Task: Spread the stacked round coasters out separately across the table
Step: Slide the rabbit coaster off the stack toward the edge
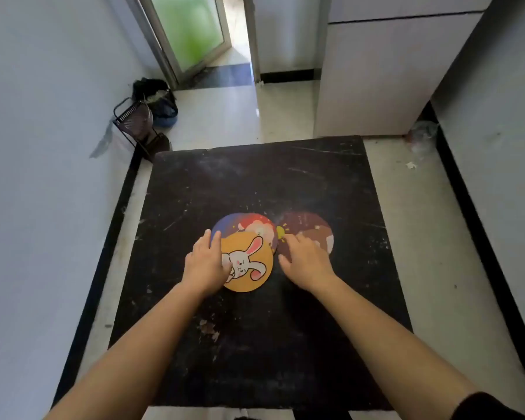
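Observation:
Three round coasters lie overlapping in the middle of the black table (255,344). An orange coaster with a white rabbit (250,265) is nearest me and lies on top of a blue and red coaster (246,224). A dark maroon coaster (306,222) sticks out to the right, partly under my right hand. My left hand (205,263) rests flat on the left edge of the rabbit coaster. My right hand (306,259) presses flat on the maroon coaster, fingers spread. Neither hand grips anything.
A dark wire rack (135,122) and a black bag (156,98) sit on the floor by the left wall. White cabinets (376,71) stand behind the table on the right. A doorway (194,31) opens at the back.

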A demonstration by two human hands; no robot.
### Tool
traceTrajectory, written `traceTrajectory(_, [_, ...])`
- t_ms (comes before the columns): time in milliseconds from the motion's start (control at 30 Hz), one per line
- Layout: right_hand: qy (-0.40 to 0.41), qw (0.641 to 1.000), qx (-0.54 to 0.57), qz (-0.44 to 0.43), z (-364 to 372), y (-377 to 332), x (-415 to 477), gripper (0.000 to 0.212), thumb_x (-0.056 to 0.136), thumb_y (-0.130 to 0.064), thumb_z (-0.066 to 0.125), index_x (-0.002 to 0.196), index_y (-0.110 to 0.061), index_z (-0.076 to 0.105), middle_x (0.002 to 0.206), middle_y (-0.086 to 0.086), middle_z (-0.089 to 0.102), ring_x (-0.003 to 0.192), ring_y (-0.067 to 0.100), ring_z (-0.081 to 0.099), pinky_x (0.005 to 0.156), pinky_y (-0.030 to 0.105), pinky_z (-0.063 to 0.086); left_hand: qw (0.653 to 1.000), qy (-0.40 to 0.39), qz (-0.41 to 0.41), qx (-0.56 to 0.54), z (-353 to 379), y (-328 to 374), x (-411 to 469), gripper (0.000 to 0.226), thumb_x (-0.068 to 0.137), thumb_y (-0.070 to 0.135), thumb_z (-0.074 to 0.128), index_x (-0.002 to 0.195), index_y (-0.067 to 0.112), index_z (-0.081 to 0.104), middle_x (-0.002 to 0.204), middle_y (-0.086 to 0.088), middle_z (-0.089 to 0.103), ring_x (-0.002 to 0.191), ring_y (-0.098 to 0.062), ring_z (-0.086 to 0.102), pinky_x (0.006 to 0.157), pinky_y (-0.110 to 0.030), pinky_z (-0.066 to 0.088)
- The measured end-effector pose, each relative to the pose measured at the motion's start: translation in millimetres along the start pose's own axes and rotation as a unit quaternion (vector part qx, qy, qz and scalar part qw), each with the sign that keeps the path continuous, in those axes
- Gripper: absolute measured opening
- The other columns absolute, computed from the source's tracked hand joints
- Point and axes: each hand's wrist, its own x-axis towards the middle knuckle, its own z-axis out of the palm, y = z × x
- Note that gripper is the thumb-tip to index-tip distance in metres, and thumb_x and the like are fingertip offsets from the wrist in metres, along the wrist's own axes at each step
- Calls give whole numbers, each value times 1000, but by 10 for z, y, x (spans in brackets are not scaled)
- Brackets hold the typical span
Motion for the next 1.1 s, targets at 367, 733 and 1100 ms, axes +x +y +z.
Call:
traceTrajectory(367, [-50, 933, 287, 209, 988, -24, 386, 58, 90, -38, 65, 141, -17, 49, 116, 1, 67, 112, 23, 61, 94, 40, 50, 979, -22, -114, -168, 669, -164, 452, 58, 86, 22, 60, 140, 21, 37, 140, -11, 42, 130, -38, 36, 103, -51, 38])
traceTrajectory(733, [-23, 930, 341, 138, 508, -93, 199, 22, 99, -22, 53, 118, -29, 62, 104, -3, 66, 92, 27, 71, 69, 51, 63, 920, -56, -136, -363, 394, -229, 72, 60, 96, 31, 52, 150, 21, 27, 110, -1, 63, 105, -23, 63, 95, -47, 52])
traceTrajectory(1100, [-27, 887, 396, 235, 470, -188, -747, 37, 89, -27, 70, 123, -20, 58, 107, 2, 66, 96, 22, 65, 68, 36, 57, 845, -92, -151, -505, 545, -366, -893, 11, 99, 17, 48, 105, 15, 57, 104, -8, 70, 72, -18, 63, 54, -29, 51])
